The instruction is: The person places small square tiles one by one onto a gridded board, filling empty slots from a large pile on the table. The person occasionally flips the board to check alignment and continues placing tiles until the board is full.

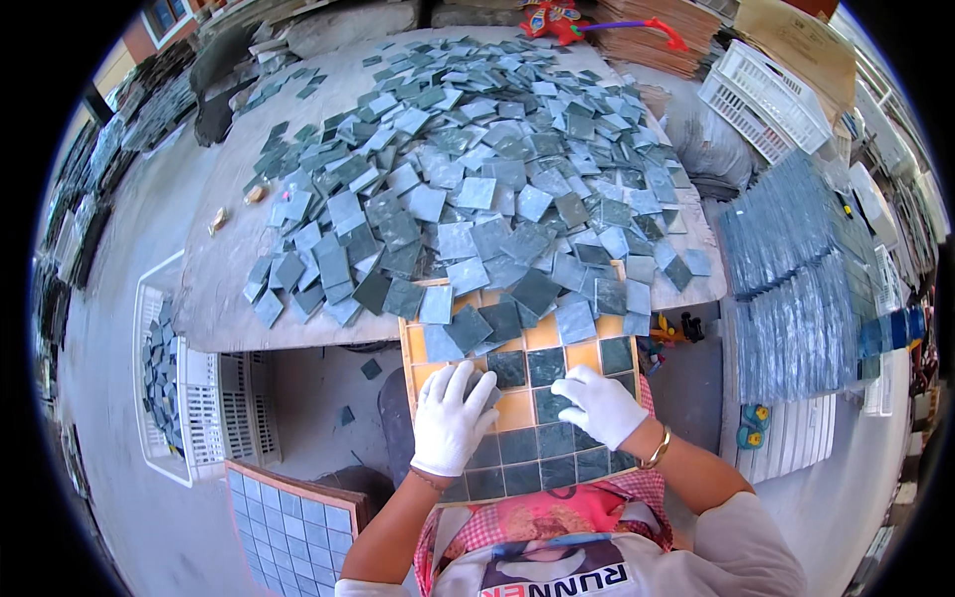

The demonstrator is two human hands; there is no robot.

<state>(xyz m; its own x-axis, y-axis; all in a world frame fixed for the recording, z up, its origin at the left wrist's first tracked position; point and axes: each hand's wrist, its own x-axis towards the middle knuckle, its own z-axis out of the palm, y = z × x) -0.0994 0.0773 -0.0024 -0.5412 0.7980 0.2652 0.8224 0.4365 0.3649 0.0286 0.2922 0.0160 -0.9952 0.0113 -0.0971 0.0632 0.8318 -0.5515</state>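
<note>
A shallow tray with an orange base and thin dividers lies in front of me, its near rows filled with square dark green stone tiles. My left hand, in a white glove, reaches over the tray's left part. Its fingers curl around a grey stone tile, partly hidden beneath them. On the right side, my gloved right hand bends its fingers and thumb together over the grid. Their tips meet the edge of a dark tile; whether anything sits between them is hidden. Loose tiles overlap the tray's far end.
A large heap of loose tiles covers the table beyond the tray. White crates stand at left, near a tiled panel. Wrapped tile stacks rise at right. A red toy lies at the far edge.
</note>
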